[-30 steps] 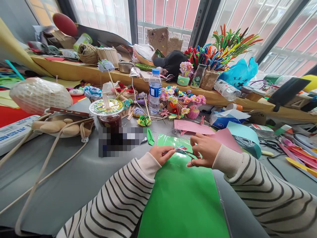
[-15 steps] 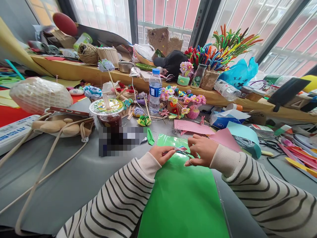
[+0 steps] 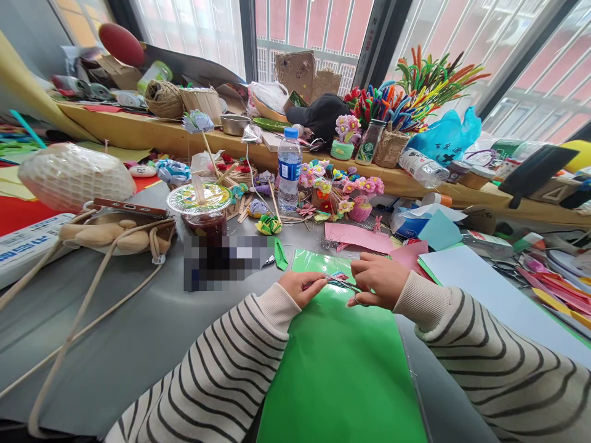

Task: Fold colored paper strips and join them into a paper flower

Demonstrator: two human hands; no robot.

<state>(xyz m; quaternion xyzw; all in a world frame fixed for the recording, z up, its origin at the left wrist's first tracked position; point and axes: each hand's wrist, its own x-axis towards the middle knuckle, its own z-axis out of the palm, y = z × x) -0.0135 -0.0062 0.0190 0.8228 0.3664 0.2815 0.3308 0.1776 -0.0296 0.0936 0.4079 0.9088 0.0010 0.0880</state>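
The only view looks out from the wearer's head, facing forward and steeply down across the worktop (image 3: 138, 344) towards the barred windows (image 3: 314, 31). The striped sleeves (image 3: 221, 363) rise large from the lower edge, nearest the lens; the scissors (image 3: 349, 285) sit small near mid-frame; the wooden window ledge (image 3: 152, 132) lies farther back.

I wear a loose, cream-coloured top with thin, dark stripes running around both my left sleeve (image 3: 217, 369) and right sleeve (image 3: 501, 360). Each ends in a plain cream, ribbed left cuff (image 3: 277, 307) or right cuff (image 3: 423, 300), gathered snugly at my wrist.
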